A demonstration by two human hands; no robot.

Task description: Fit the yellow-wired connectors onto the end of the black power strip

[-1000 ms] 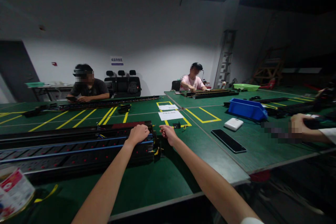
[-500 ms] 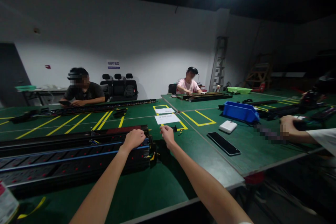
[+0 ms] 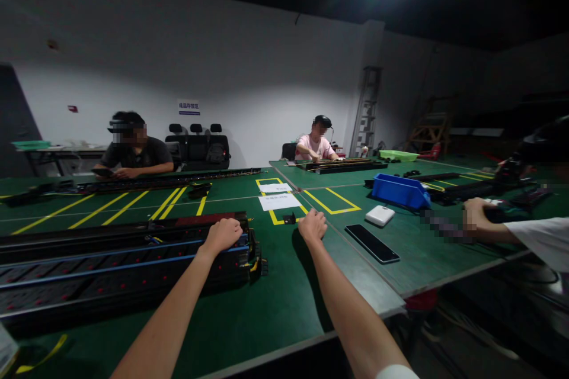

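Observation:
Long black power strips with red dots and blue edge strips lie side by side at the left. My left hand is closed over the right end of these strips, its fingers bent across the top. Wires, among them a yellow-green one, stick out of the end cap just below it. Over the table to the right, my right hand has curled fingers; whatever they hold, if anything, is hidden. A small black part sits on the table just left of the right hand.
Paper labels lie on the green table beyond my hands. To the right are a phone, a white box and a blue bin. A co-worker's hand is at the far right; two other people sit opposite.
My right hand has moved right, away from the end of the strips and past the small black part. The left hand stays on the strips. My view has shifted slightly right.

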